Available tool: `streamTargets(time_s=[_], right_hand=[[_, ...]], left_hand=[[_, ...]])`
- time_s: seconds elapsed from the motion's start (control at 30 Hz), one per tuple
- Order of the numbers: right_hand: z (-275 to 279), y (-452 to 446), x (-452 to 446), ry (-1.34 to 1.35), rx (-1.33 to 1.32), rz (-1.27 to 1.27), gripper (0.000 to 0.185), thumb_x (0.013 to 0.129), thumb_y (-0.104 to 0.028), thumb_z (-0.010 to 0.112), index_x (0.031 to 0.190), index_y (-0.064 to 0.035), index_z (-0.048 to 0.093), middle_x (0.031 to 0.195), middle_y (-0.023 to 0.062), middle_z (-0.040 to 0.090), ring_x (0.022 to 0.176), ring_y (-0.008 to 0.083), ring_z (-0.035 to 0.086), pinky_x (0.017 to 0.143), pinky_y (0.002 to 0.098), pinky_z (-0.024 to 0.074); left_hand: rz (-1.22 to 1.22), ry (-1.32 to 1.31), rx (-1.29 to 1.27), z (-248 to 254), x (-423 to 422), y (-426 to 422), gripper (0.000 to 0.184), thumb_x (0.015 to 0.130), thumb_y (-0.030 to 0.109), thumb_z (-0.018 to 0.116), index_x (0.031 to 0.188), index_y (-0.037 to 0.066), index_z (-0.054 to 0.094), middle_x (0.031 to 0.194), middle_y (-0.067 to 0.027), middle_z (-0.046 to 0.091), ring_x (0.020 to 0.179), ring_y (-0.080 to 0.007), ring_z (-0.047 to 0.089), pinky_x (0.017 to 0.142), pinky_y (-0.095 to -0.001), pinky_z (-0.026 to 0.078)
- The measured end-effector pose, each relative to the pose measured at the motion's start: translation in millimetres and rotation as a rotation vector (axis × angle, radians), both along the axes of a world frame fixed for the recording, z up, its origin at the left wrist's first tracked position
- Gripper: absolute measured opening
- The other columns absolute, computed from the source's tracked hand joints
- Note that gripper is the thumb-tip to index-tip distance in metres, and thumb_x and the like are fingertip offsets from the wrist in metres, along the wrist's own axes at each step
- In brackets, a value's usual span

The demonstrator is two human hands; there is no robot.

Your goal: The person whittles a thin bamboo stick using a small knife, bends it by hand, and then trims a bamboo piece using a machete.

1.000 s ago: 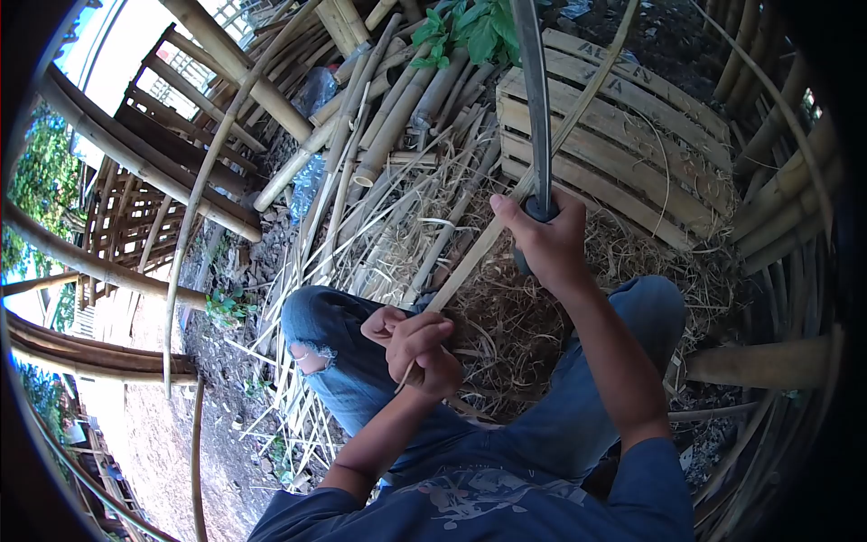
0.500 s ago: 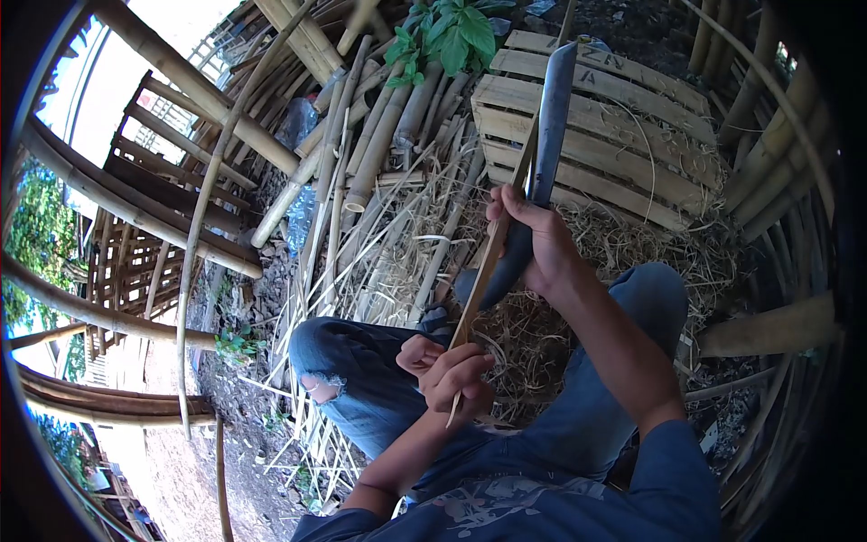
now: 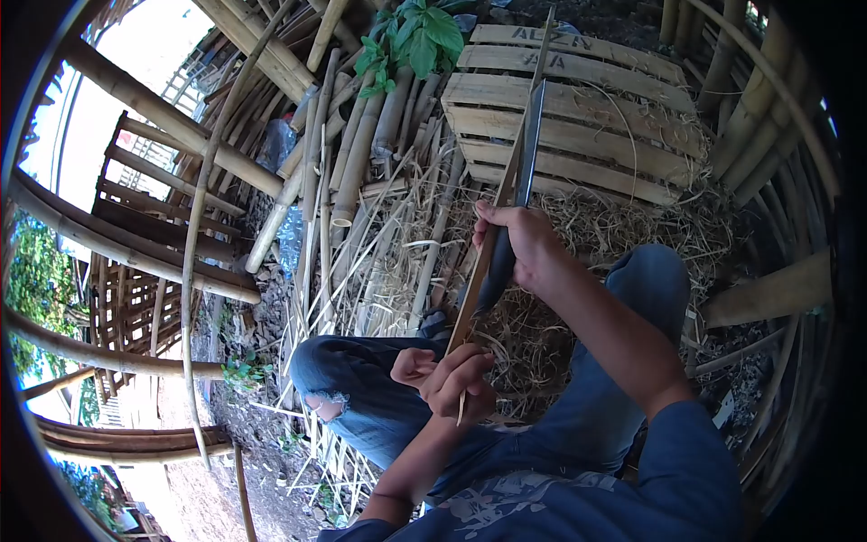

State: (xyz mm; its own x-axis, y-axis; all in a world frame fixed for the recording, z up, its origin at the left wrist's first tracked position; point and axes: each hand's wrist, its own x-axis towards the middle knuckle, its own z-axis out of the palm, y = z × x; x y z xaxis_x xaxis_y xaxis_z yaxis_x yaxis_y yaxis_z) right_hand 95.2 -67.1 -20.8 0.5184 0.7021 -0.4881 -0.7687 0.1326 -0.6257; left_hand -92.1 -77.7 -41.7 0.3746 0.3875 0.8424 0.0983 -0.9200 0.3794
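A long bamboo strip (image 3: 474, 299) slants up and away across my lap. My left hand (image 3: 452, 379) is closed round its near end, and a thin tip pokes out below the fingers. My right hand (image 3: 522, 242) grips a machete (image 3: 535, 126), its dark handle partly hidden behind the strip. The blade points away from me, close along the strip's right side and seen nearly edge-on. My right thumb presses on the strip; whether the blade touches it I cannot tell.
Fine shavings (image 3: 533, 361) cover the ground between my knees. A slatted wooden crate (image 3: 569, 135) stands ahead. Cut bamboo poles (image 3: 361, 163) and pale split strips lie to the left, near a leafy plant (image 3: 415, 41). Bamboo rails (image 3: 144, 244) cross the left side.
The machete blade has turned from showing its broad side to nearly edge-on and sits lower, closer to the strip. My left hand keeps its hold. The view has shifted slightly.
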Motion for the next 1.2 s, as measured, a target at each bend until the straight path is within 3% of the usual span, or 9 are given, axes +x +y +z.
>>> streamTargets(time_s=[0.57,0.7,0.77,0.83,0.97,1.03,1.1,1.17,1.2], right_hand=[[-3.0,5.4,17.0,-0.069,-0.219,-0.001,0.013,0.082,-0.009,0.063,0.076,0.0020,0.058,0.065,0.0102,0.058,0.057,0.0193,0.056,0.057,0.0337,0.0468],[-7.5,-4.9,53.0,-0.181,-0.112,-0.031,0.017,0.082,-0.014,0.063,0.074,-0.0001,0.057,0.067,0.0087,0.057,0.060,0.0173,0.055,0.061,0.0312,0.0441],[-2.0,-6.0,53.4,-0.201,-0.118,-0.049,0.016,0.082,-0.014,0.063,0.075,0.0004,0.058,0.067,0.0088,0.057,0.060,0.0174,0.055,0.061,0.0306,0.0440],[0.4,-8.1,49.1,-0.209,-0.119,-0.077,0.016,0.082,-0.013,0.063,0.076,0.0010,0.058,0.067,0.0088,0.057,0.061,0.0175,0.055,0.062,0.0299,0.0440],[4.0,-8.6,30.3,-0.204,-0.023,-0.062,0.015,0.081,-0.011,0.064,0.079,0.0030,0.061,0.066,0.0087,0.057,0.059,0.0178,0.055,0.058,0.0300,0.0444],[9.6,-9.3,20.7,-0.272,-0.092,0.006,0.010,0.079,-0.005,0.063,0.083,0.0043,0.060,0.065,0.0096,0.059,0.055,0.0185,0.057,0.055,0.0326,0.0472],[6.3,-6.6,11.1,-0.288,-0.068,0.016,0.011,0.079,-0.006,0.064,0.082,0.0042,0.061,0.065,0.0100,0.060,0.053,0.0178,0.057,0.054,0.0313,0.0468],[5.5,-4.4,2.6,-0.368,-0.026,0.006,0.013,0.079,-0.007,0.066,0.081,0.0037,0.061,0.064,0.0098,0.060,0.052,0.0162,0.057,0.051,0.0289,0.0463],[6.7,-4.3,-0.7,-0.392,-0.021,0.000,0.014,0.079,-0.009,0.067,0.081,0.0030,0.061,0.064,0.0090,0.060,0.052,0.0148,0.057,0.049,0.0272,0.0458]], left_hand=[[-0.063,0.056,-0.059,11.3,-26.6,-5.5,0.017,0.080,0.019,0.053,0.064,0.015,0.056,0.061,0.0017,0.060,0.068,-0.0193,0.039,0.070,-0.0355,0.025],[-0.061,-0.283,0.195,22.0,-58.2,-13.5,0.011,0.078,0.017,0.052,0.068,0.020,0.054,0.062,0.0050,0.059,0.082,-0.0201,0.042,0.072,-0.0393,0.028],[-0.103,-0.153,0.067,23.6,-71.9,-0.4,0.007,0.081,0.020,0.053,0.076,0.018,0.058,0.065,0.0034,0.060,0.094,-0.0210,0.040,0.076,-0.0407,0.029],[-0.185,0.423,-0.130,13.8,-76.7,16.5,0.023,0.083,0.023,0.055,0.101,0.010,0.059,0.085,-0.0046,0.063,0.107,-0.0258,0.038,0.083,-0.0433,0.030],[-0.019,1.143,0.056,3.9,-60.3,40.9,0.049,0.085,0.028,0.057,0.124,0.001,0.045,0.107,-0.0120,0.058,0.111,-0.0329,0.040,0.088,-0.0445,0.032],[-0.026,1.423,-0.156,7.4,-61.2,58.0,0.060,0.084,0.024,0.059,0.132,-0.002,0.035,0.125,-0.0169,0.046,0.118,-0.0345,0.038,0.095,-0.0469,0.031],[-0.080,1.318,-0.219,22.4,-37.4,75.1,0.052,0.089,0.027,0.054,0.130,-0.002,0.039,0.115,-0.0138,0.055,0.109,-0.0282,0.050,0.092,-0.0433,0.037],[-0.463,0.809,-0.921,35.7,-12.9,84.9,0.044,0.094,0.027,0.047,0.127,-0.002,0.042,0.103,-0.0111,0.061,0.093,-0.0211,0.058,0.083,-0.0370,0.043],[-0.452,0.797,-0.927,40.5,-2.0,83.9,0.044,0.094,0.027,0.047,0.127,-0.002,0.042,0.103,-0.0111,0.061,0.093,-0.0211,0.058,0.083,-0.0370,0.043]])
